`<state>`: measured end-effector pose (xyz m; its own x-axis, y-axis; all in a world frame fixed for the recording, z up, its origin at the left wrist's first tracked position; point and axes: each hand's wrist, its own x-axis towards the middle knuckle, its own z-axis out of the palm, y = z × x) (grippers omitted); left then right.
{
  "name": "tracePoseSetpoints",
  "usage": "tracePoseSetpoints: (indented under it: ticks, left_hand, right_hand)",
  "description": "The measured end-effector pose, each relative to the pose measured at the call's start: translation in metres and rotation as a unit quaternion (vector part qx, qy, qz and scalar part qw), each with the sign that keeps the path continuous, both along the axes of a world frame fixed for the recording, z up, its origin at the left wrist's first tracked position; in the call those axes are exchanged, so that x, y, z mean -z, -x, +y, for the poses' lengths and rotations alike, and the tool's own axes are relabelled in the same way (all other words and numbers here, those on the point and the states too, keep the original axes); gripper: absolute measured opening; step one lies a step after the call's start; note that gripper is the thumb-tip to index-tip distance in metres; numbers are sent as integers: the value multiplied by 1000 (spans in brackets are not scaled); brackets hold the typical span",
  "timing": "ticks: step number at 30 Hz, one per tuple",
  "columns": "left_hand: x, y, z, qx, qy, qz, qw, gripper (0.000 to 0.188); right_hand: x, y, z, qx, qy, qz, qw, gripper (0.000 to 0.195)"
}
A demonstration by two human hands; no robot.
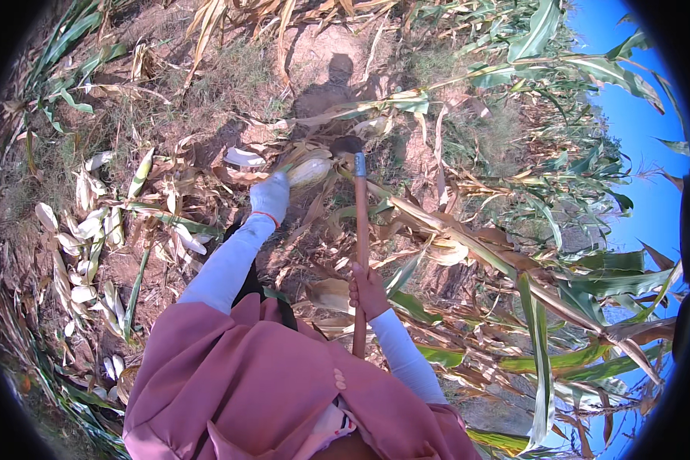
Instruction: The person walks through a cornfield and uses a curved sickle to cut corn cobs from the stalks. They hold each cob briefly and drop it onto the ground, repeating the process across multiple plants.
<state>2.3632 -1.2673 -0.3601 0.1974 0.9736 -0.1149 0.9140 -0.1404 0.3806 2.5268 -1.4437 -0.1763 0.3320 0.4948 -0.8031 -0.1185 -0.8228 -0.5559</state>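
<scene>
My left hand (270, 195), in a white glove with a red band at the wrist, is closed around the near end of a corn ear (310, 171). Pale, dry husk covers the ear, which points away to the right. In my bare right hand (369, 292) is the wooden handle (361, 230) of a hoe-like tool. A silvery metal collar (359, 164) joins the handle to a dark metal head (346, 145), just beyond the ear. The blade's exact shape is hard to make out. Dry leaves surround the ear, close to the tool's head.
Many pale corn ears (83, 293) lie heaped on the ground at left. A thick, leaning corn stalk (483, 253) crosses the right side. Another fallen stalk (379, 104) stretches beyond the tool. Standing corn (581, 172) rises at far right. My shadow (330, 86) falls ahead on reddish soil.
</scene>
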Motion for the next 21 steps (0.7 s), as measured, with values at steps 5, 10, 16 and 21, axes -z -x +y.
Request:
tracePoseSetpoints:
  ticks: [5,10,16,21]
  left_hand:
    - [-16,26,-30,143,38,3,989,18]
    - [-39,25,-37,-5,139,-74,988,39]
    - [-46,-9,-22,-66,321,-332,885,53]
    - [-41,-21,-46,-83,304,-276,908,53]
  right_hand:
    - [-49,0,-73,89,39,80,992,27]
    - [-149,7,-173,-47,-83,-196,976,16]
    - [-85,-13,-197,-90,-69,-305,945,22]
    - [-42,-9,-160,-186,-144,-341,910,28]
